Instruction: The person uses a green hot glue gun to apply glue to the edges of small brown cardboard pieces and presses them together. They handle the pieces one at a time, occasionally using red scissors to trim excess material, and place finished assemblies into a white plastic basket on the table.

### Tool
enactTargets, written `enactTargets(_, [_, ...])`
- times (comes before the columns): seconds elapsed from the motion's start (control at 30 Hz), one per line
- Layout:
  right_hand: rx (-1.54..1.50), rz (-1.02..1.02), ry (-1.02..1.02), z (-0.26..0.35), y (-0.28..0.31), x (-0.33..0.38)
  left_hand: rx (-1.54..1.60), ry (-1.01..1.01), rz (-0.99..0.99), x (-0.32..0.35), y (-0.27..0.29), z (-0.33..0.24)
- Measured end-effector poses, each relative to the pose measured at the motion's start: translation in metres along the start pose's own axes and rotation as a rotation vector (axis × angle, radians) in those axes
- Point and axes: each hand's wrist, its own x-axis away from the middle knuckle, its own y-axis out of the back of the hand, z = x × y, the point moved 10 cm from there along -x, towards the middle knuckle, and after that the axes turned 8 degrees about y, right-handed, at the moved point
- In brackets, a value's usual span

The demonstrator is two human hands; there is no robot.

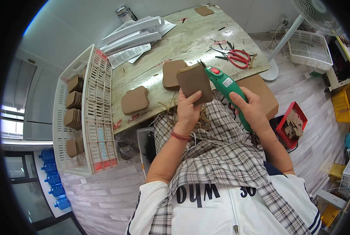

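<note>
At the near edge of the bench [190,35], head view, the left hand [188,109] holds a brown card piece [193,81] upright, thumb across its near face and fingers behind; the grip is clamped on the lower edge of the card. The right hand [253,110] is wrapped around the body of a green handheld power tool [226,87] with a red button near its head; the grip is closed tight on the handle. The tool's dark tip meets the upper right corner of the card piece. Both hands sit just above the person's lap, which is covered by a checked apron [218,156]. A red bracelet [180,136] circles the left wrist.

On the bench, just beyond the held card, lies a stack of like brown pieces [171,72]; a second stack [135,100] lies to the left, near the bench edge. Red-handled scissors [237,56] rest on the right far part of the bench among dark offcuts. White paper rolls [133,33] lie at the far left corner, with a single brown piece [204,10] at the far edge.

Left of the bench stands a white slatted crate [92,113] holding several upright bundles of brown pieces. To the right, on the floor, a red tray [292,124] holds brown scraps, and a white basket [310,49] stands beside a fan stand [284,43].
</note>
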Motion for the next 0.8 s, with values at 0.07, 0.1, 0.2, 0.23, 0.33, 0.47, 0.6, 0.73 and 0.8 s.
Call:
enactTargets(0.07, [-0.002, 0.04, -0.014, -0.002, 0.004, 0.002, -0.094, 0.025, 0.017, -0.001, 0.009, -0.008])
enactTargets(0.1, [-0.003, 0.065, -0.013, -0.004, 0.006, 0.003, -0.141, 0.037, 0.023, 0.0, 0.014, -0.014])
enactTargets(0.2, [0.024, 0.135, 0.0, -0.008, 0.013, 0.007, -0.3, 0.087, 0.079, -0.001, 0.018, -0.034])
enactTargets(0.23, [0.039, 0.157, 0.006, -0.009, 0.015, 0.008, -0.347, 0.109, 0.093, -0.001, 0.016, -0.039])
enactTargets(0.33, [0.096, 0.218, -0.026, -0.014, 0.016, 0.013, -0.473, 0.178, 0.124, -0.003, 0.021, -0.047])
enactTargets(0.47, [0.163, 0.233, -0.016, -0.015, 0.012, 0.02, -0.618, 0.281, 0.154, 0.0, 0.027, -0.047])
enactTargets(0.6, [0.211, 0.192, 0.078, -0.018, 0.006, 0.02, -0.642, 0.368, 0.133, 0.008, 0.029, -0.034])
enactTargets(0.73, [0.231, 0.207, 0.014, -0.023, -0.004, 0.016, -0.663, 0.447, 0.134, 0.014, 0.039, -0.019])
enactTargets(0.8, [0.2, 0.206, 0.006, -0.023, -0.008, 0.014, -0.683, 0.457, 0.131, 0.016, 0.041, -0.016])
